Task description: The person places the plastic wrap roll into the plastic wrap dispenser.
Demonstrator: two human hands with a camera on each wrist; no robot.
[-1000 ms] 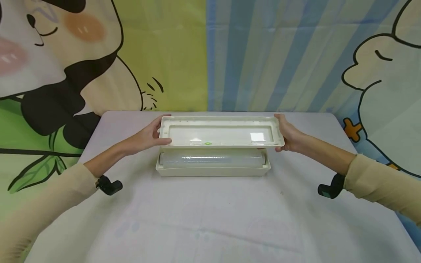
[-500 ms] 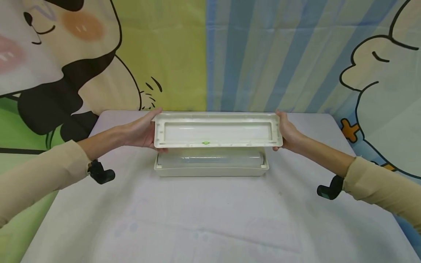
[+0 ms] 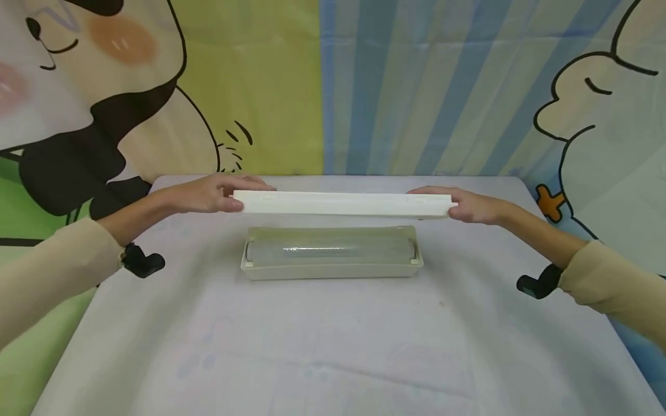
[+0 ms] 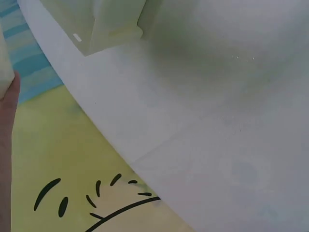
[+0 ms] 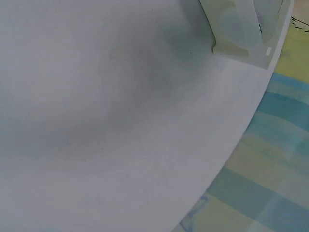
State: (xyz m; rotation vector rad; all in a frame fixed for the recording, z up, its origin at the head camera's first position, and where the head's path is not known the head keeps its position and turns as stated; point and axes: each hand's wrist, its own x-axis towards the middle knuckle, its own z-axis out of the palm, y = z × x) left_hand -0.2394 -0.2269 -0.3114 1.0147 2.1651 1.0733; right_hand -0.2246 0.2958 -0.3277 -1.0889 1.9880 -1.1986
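Note:
Both hands hold the long white lid (image 3: 343, 204) of a plastic wrap dispenser level above the table, its narrow side facing me. My left hand (image 3: 213, 193) grips the left end, thumb in front and fingers over the top. At the right end, my right hand (image 3: 470, 206) pinches the lid in the same way. Below and nearer me, the cream dispenser box (image 3: 333, 271) stands uncovered on the table, with a clear roll of plastic wrap (image 3: 333, 252) lying inside. One end of the box (image 4: 116, 29) shows in the left wrist view, the other end of the box (image 5: 241, 50) in the right.
A white cloth (image 3: 333, 346) covers the table. Behind it hangs a cartoon-printed curtain (image 3: 260, 86), close to the table's far edge. Small black cameras sit on both wrists.
The lid has tipped from showing its recessed underside to lying flat, and its gap from the box has grown. Both hands have shifted their grip, fingers now over the top.

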